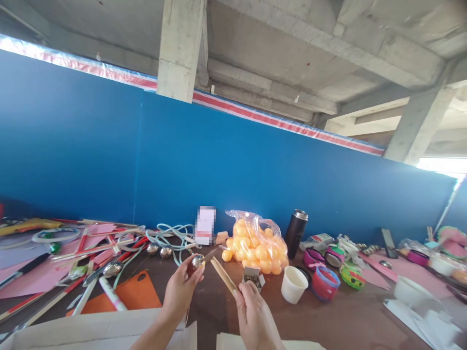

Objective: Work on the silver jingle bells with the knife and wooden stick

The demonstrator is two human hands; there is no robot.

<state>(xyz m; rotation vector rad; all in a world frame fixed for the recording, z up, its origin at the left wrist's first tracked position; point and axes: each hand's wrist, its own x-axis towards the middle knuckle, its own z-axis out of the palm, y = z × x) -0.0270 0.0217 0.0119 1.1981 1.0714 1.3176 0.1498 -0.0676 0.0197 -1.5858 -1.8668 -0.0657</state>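
Near the bottom centre, my left hand (180, 287) pinches a shiny silver ball (198, 261) between thumb and fingers. To its right, my right hand (255, 313) is closed round the lower end of a flat wooden stick (223, 276), whose upper end points up and left, close to the ball. A small open box (252, 278) with small dark metal pieces stands just beyond my right hand. Behind it lies a clear plastic bag of orange balls (255, 245). A white paper cup (294, 285) stands to the right of the box.
Two silver balls (159, 250) and a pale cord (171, 233) lie behind my left hand. An orange sheet (136, 296), sticks and pens cover the left side. A black bottle (296, 233) stands behind the cup; coloured tape rolls (324, 282) lie right. A blue partition (219, 160) rises behind.
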